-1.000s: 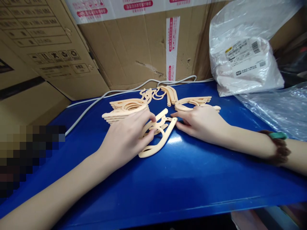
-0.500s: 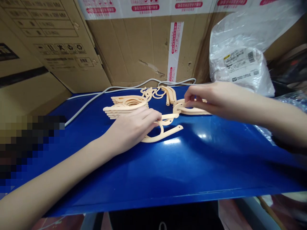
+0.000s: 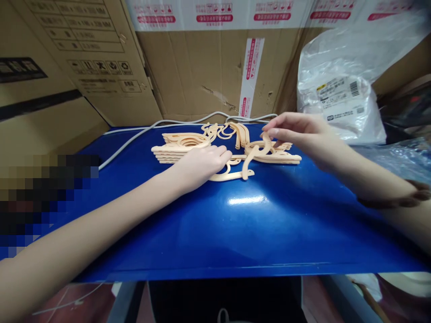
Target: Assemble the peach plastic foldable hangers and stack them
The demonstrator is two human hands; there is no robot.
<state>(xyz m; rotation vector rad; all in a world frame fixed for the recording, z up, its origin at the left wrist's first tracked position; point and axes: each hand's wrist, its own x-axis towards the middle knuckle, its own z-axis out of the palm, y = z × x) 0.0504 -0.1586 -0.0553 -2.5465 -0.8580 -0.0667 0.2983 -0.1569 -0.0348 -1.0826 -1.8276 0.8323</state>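
My left hand [image 3: 205, 165] is closed over a cream plastic hanger piece [image 3: 230, 176], whose straight arm points right just above the table. Between thumb and fingers, my right hand [image 3: 298, 128] pinches a curved cream hanger arm [image 3: 249, 163]. That arm hangs tilted, its lower end crossing in front of the left hand's piece; whether they touch I cannot tell. Left of my left hand is a stack of hanger pieces [image 3: 166, 155], partly covered by it. Beneath my right hand lies another pile of hanger pieces [image 3: 286, 159]. Hooks [image 3: 209, 131] and narrow curved arms [image 3: 241, 134] lie behind.
A white cable [image 3: 131, 140] runs along the back of the blue table [image 3: 215, 233]. Cardboard boxes [image 3: 188, 67] stand behind and to the left. At the back right is a white plastic bag [image 3: 340, 98] with a label, with clear wrap [image 3: 397, 157] beside it.
My right hand has risen from the right pile with a curved hanger arm in its pinch. The left hand's piece has turned more level. The view has shifted slightly.
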